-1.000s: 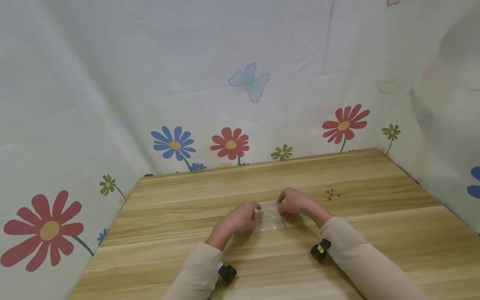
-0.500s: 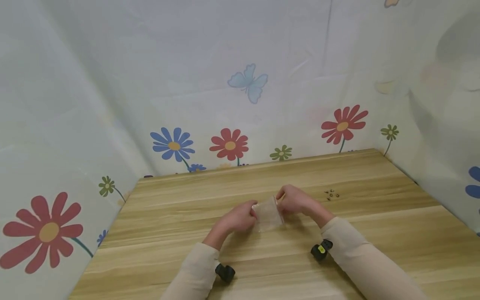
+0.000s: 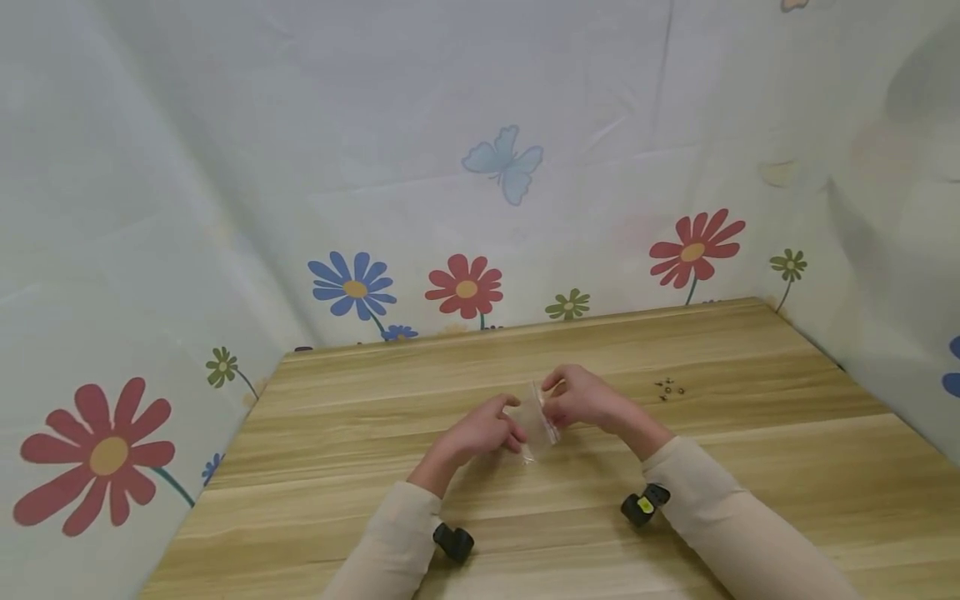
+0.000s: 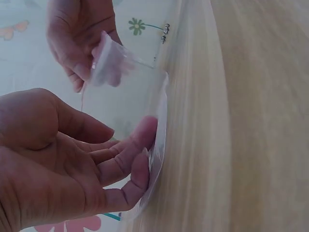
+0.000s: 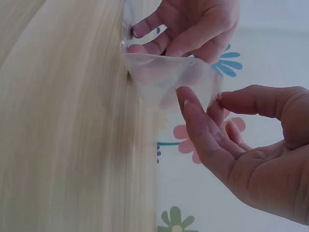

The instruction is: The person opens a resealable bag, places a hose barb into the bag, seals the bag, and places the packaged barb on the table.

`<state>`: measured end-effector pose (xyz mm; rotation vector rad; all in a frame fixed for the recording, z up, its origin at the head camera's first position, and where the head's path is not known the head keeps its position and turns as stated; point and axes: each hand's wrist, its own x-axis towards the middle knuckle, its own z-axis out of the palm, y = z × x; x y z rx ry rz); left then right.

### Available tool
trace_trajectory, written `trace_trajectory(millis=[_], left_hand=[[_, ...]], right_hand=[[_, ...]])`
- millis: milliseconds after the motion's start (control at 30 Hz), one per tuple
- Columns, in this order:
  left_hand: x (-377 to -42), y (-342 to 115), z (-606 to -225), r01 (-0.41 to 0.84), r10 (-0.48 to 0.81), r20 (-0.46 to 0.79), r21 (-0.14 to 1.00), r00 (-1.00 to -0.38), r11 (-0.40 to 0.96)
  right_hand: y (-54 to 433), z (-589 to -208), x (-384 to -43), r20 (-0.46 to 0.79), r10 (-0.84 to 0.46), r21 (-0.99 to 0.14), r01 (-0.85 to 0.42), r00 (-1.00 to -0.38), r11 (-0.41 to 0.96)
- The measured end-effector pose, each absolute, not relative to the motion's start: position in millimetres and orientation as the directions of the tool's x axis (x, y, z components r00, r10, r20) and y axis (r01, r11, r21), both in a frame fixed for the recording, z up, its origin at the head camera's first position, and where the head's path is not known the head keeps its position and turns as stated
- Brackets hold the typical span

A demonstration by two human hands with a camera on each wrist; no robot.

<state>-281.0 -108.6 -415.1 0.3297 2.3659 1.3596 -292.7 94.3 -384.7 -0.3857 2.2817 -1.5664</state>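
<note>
A clear plastic bag (image 3: 534,421) is held between both hands, raised off the wooden table along its right side. My left hand (image 3: 483,429) grips its left part; in the left wrist view the fingers of my left hand (image 4: 72,159) curl against the film close over the wood. At the opposite edge my right hand (image 3: 585,398) pinches the bag's thicker strip. In the right wrist view the thumb and fingers of the right hand (image 5: 260,140) meet at the corner of the bag (image 5: 161,79), which bends into a curve. Part of the film is hidden behind fingers.
Several small dark metal pieces, looking like screws (image 3: 667,390), lie on the wooden table (image 3: 360,425) to the right of the right hand. Flower-printed white sheeting (image 3: 390,192) rises behind the table's back edge and at both sides.
The bag lay nearly flat a second ago; now its right edge is lifted, tilted up and bent. The right hand has shifted slightly left and up, and the left hand's fingers have spread along the bag.
</note>
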Motion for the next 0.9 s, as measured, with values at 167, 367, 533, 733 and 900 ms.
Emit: trace_trajectory(millis=[167, 367, 533, 733, 900], left_hand=[[-282.6, -109.0, -419.6, -0.014, 0.399, -0.234, 0.876, -0.887, 0.482], [-283.5, -109.0, -419.7, -0.002, 0.433, -0.224, 0.890, -0.873, 0.455], [-284.5, -107.7, -418.0, 0.012, 0.483, -0.217, 0.904, -0.848, 0.428], [-282.6, -106.6, -415.8, 0.030, 0.479, -0.209, 0.895, -0.852, 0.445], [-281.8, -107.1, -415.0, 0.021, 0.454, -0.221, 0.883, -0.863, 0.469]], right_hand=[[91.7, -383.5, -289.9, -0.130, -0.417, -0.949, -0.010, -0.899, 0.316], [90.1, -389.5, -291.9, -0.143, -0.432, -0.961, 0.019, -0.890, 0.277], [90.2, -392.3, -294.3, -0.150, -0.446, -0.966, 0.035, -0.882, 0.256], [90.5, -394.7, -295.6, -0.160, -0.482, -0.973, 0.055, -0.861, 0.224], [91.3, -395.4, -296.2, -0.168, -0.494, -0.972, 0.059, -0.853, 0.229]])
